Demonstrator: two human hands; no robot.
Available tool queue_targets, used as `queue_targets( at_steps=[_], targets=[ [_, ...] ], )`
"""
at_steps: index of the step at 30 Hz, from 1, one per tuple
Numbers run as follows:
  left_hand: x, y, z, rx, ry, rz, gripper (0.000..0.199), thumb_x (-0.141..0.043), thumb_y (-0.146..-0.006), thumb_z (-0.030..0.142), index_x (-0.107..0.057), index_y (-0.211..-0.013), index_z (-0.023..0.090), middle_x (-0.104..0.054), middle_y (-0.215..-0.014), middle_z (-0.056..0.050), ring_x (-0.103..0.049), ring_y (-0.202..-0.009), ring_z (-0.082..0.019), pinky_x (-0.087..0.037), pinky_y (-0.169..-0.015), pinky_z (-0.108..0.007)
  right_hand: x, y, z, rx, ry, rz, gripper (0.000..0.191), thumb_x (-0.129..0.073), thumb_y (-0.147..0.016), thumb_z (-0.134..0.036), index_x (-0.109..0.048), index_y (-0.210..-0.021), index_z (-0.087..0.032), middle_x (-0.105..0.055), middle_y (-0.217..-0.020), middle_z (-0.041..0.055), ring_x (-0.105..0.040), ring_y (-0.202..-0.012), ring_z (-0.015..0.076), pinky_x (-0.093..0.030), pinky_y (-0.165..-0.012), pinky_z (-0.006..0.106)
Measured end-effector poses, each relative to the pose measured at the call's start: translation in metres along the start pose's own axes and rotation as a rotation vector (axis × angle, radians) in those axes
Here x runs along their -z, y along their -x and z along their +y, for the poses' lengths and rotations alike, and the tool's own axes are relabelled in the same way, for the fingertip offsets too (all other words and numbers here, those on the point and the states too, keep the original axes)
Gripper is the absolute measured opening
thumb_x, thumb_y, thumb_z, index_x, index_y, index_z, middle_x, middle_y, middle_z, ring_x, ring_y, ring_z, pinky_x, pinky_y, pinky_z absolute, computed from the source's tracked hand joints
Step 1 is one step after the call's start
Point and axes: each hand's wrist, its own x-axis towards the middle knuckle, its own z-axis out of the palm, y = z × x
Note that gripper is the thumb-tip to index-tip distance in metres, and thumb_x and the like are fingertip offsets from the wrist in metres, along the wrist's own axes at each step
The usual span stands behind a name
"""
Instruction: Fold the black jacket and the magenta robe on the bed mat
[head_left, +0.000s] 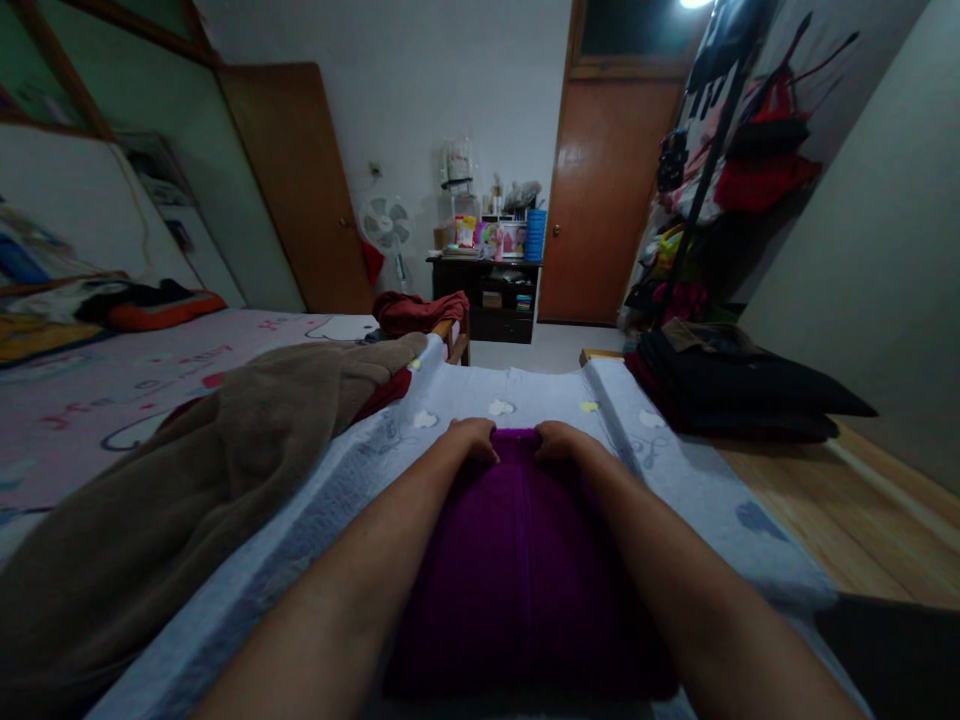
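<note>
A purple garment (525, 580) with a seam or zip down its middle lies in front of me on a pale patterned sheet (480, 392). Its far edge is a narrow brighter purple band. My left hand (474, 440) pinches the left end of that band, thumb toward the middle. At the band's right end, my right hand (556, 441) grips the cloth the same way. Both forearms reach along the sides of the garment, and the fingertips are partly hidden beneath the fabric.
A brown blanket (247, 440) lies to the left, beside a pink bed sheet (180, 370). Dark folded clothes (742, 385) are stacked on a wooden surface (847, 500) at right. Farther back stand a dark cabinet (486, 318), a fan (386, 225) and a closed door (611, 200).
</note>
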Motion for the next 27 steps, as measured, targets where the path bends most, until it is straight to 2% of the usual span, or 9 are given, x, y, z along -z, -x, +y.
queue_targets(
  at_steps=[5, 10, 16, 19, 23, 25, 27],
  targets=[
    [0.0, -0.002, 0.008, -0.005, -0.041, -0.004, 0.054, -0.081, -0.055, 0.049, -0.068, -0.103, 0.028, -0.069, -0.116, -0.005, -0.061, -0.111, -0.029, -0.042, -0.097, -0.04, -0.004, 0.006, -0.001, 0.053, 0.023, 0.052, 0.042, -0.069, -0.069, -0.028, -0.069, -0.109, -0.015, -0.07, -0.111, 0.0106, -0.065, -0.098, 0.0254, -0.048, -0.08, 0.027],
    [-0.006, 0.005, 0.011, -0.029, -0.08, 0.082, 0.052, -0.08, -0.056, 0.048, -0.068, -0.102, 0.026, -0.069, -0.114, -0.008, -0.057, -0.115, -0.032, -0.04, -0.098, -0.043, -0.006, 0.011, -0.002, 0.061, 0.04, 0.086, 0.047, -0.07, -0.069, -0.028, -0.066, -0.114, -0.015, -0.068, -0.116, 0.0118, -0.064, -0.103, 0.0271, -0.047, -0.084, 0.028],
    [-0.013, 0.013, 0.01, -0.08, -0.054, 0.142, 0.049, -0.074, -0.063, 0.041, -0.063, -0.108, 0.026, -0.069, -0.113, -0.005, -0.062, -0.106, -0.026, -0.045, -0.09, -0.034, -0.008, 0.01, -0.003, 0.034, 0.035, 0.085, 0.046, -0.067, -0.068, -0.029, -0.066, -0.112, -0.016, -0.069, -0.111, 0.0117, -0.065, -0.097, 0.027, -0.048, -0.078, 0.029],
    [-0.01, 0.017, 0.006, -0.098, -0.025, 0.164, 0.044, -0.07, -0.067, 0.042, -0.063, -0.108, 0.027, -0.069, -0.113, -0.003, -0.063, -0.105, -0.024, -0.046, -0.086, -0.03, -0.001, 0.013, -0.003, 0.04, 0.03, 0.088, 0.044, -0.067, -0.067, -0.027, -0.066, -0.109, -0.015, -0.069, -0.108, 0.0115, -0.065, -0.094, 0.026, -0.048, -0.074, 0.028],
    [0.005, 0.018, 0.001, -0.106, 0.011, 0.189, 0.041, -0.068, -0.069, 0.042, -0.062, -0.107, 0.027, -0.069, -0.113, -0.002, -0.063, -0.102, -0.022, -0.046, -0.082, -0.028, 0.019, 0.018, -0.003, 0.046, 0.006, 0.099, 0.041, -0.065, -0.067, -0.025, -0.066, -0.107, -0.016, -0.07, -0.104, 0.0094, -0.065, -0.088, 0.0221, -0.046, -0.068, 0.025],
    [0.011, 0.017, 0.0, -0.096, 0.017, 0.216, 0.04, -0.068, -0.07, 0.042, -0.062, -0.107, 0.027, -0.068, -0.113, -0.002, -0.062, -0.104, -0.022, -0.044, -0.089, -0.031, 0.027, 0.019, -0.003, 0.041, -0.006, 0.11, 0.041, -0.064, -0.068, -0.026, -0.065, -0.108, -0.016, -0.069, -0.105, 0.0091, -0.065, -0.088, 0.0211, -0.046, -0.068, 0.024],
    [0.01, 0.018, 0.002, -0.071, 0.011, 0.253, 0.037, -0.067, -0.073, 0.041, -0.061, -0.106, 0.026, -0.068, -0.111, -0.002, -0.059, -0.108, -0.024, -0.037, -0.101, -0.04, 0.029, 0.017, -0.003, 0.026, -0.01, 0.121, 0.042, -0.064, -0.069, -0.027, -0.064, -0.11, -0.016, -0.068, -0.108, 0.0096, -0.064, -0.09, 0.0217, -0.046, -0.071, 0.026]
  ],
)
